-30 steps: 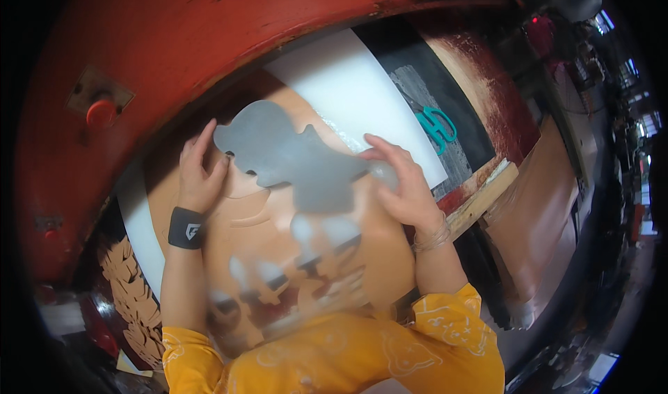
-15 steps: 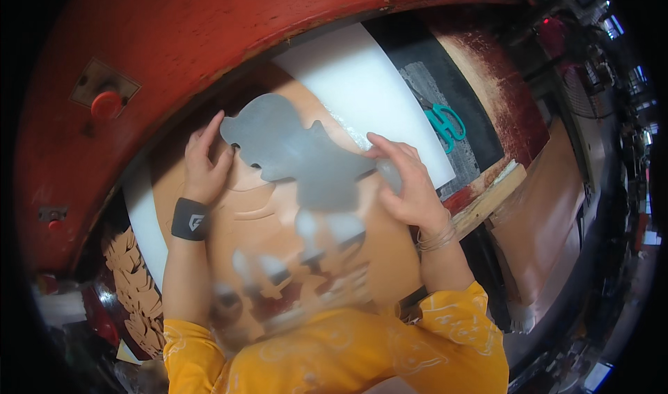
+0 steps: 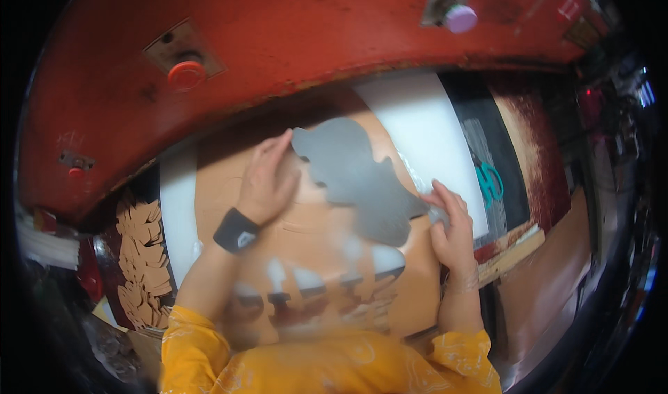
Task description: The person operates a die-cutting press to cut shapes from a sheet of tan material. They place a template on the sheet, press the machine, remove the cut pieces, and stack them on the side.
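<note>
A flat grey cutting die [image 3: 341, 161] with a wavy outline lies over a tan leather sheet [image 3: 216, 185]. My left hand [image 3: 268, 185], a black band on its wrist, is beside the die's upper left lobe; the fingers are stretched and the fingertips reach its edge, with the thumb apart. At the die's narrow right end my right hand [image 3: 452, 227] curls its fingers and thumb round the tip. A greyish bit shows between them, partly hidden. Nearer my body the leather has several cut-out gaps showing white and dark red underneath; this part is blurred.
A red machine body [image 3: 278, 32] with push buttons [image 3: 186, 75] arches across the far side. Cut leather pieces [image 3: 142, 262] are piled at left. To the right are a white sheet [image 3: 424, 130], teal-handled scissors [image 3: 490, 184], a wooden strip [image 3: 511, 255] and more brown leather [image 3: 546, 276].
The view has shifted, so the die, hands and leather appear further right and lower, and more of the red machine shows. Both hands keep their places at the die's two ends.
</note>
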Tool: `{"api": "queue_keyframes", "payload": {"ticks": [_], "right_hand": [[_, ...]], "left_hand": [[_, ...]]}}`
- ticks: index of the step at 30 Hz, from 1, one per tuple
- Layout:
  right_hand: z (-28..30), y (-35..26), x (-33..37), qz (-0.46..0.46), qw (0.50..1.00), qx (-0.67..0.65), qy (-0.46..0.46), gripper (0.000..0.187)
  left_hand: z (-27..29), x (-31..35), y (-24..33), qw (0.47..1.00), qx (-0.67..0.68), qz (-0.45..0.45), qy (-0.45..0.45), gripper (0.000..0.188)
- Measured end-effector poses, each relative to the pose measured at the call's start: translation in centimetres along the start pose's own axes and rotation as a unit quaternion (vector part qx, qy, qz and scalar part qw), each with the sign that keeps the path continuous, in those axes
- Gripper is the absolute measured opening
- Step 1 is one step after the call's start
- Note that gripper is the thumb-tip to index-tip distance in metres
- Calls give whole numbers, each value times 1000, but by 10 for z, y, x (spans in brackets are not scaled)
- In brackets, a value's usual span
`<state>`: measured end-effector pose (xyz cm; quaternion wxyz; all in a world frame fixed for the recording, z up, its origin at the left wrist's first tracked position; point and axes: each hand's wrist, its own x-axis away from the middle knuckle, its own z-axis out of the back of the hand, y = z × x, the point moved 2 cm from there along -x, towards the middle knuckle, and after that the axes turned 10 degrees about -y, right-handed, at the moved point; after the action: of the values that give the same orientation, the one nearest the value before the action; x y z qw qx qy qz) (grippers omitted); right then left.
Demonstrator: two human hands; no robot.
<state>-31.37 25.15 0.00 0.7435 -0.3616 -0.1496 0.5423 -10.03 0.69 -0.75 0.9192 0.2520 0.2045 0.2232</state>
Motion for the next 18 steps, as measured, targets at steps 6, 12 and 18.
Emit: {"api": "queue_keyframes", "payload": {"ticks": [6,12,18], "right_hand": [[-8,1,-2,-39,998,22,32,54],[-17,-3,-4,-46,997,7,63,46],[-18,-2,-4,-38,995,-2,91,44]], "left_hand": [[8,40,12,996,-33,-39,-75,51],[7,42,11,994,-14,-53,-90,34],[16,40,8,989,57,-42,-126,30]]}}
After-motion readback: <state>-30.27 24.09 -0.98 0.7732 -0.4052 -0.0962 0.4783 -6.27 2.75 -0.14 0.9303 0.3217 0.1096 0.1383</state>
